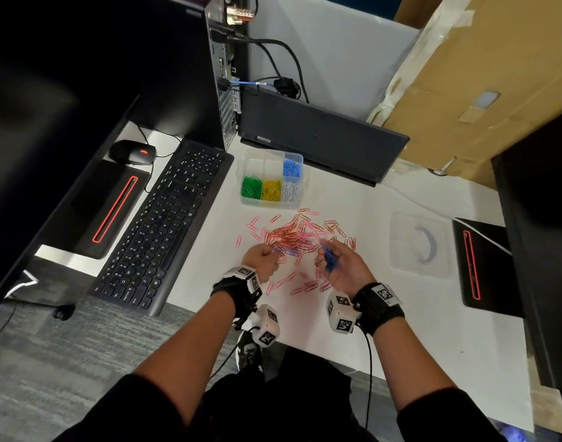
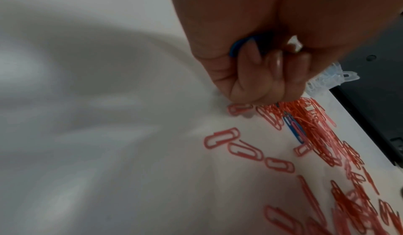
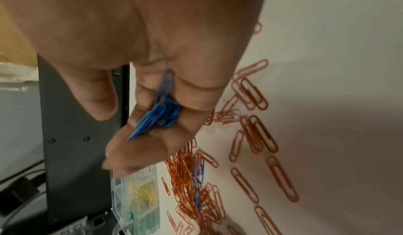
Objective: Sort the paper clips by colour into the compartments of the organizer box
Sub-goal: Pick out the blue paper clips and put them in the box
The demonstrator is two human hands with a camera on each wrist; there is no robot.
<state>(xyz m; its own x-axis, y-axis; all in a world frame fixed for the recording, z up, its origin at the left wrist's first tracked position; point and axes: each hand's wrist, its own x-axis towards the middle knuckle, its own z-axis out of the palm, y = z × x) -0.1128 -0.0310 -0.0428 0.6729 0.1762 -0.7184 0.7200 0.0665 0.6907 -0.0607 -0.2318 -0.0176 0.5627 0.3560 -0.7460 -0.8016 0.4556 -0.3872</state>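
Observation:
A clear organizer box (image 1: 245, 199) stands on the white desk, with green, yellow, white and blue paper clips in separate compartments. In front of it lies a pile of red and pink clips (image 1: 292, 237) with a few blue clips (image 2: 293, 129) mixed in. My left hand (image 1: 263, 258) is curled at the pile's near left edge, gripping a blue clip (image 2: 237, 46) in its fist. My right hand (image 1: 332, 260) hovers palm up at the pile's right, its fingers cupped round a bunch of blue clips (image 3: 162, 111).
A black keyboard (image 1: 165, 218) lies left of the clips, a dark laptop (image 1: 318, 135) behind the box. The box's clear lid (image 1: 418, 244) rests to the right. A monitor base (image 1: 480, 266) stands at the far right. More pink clips (image 1: 305, 285) lie between my wrists.

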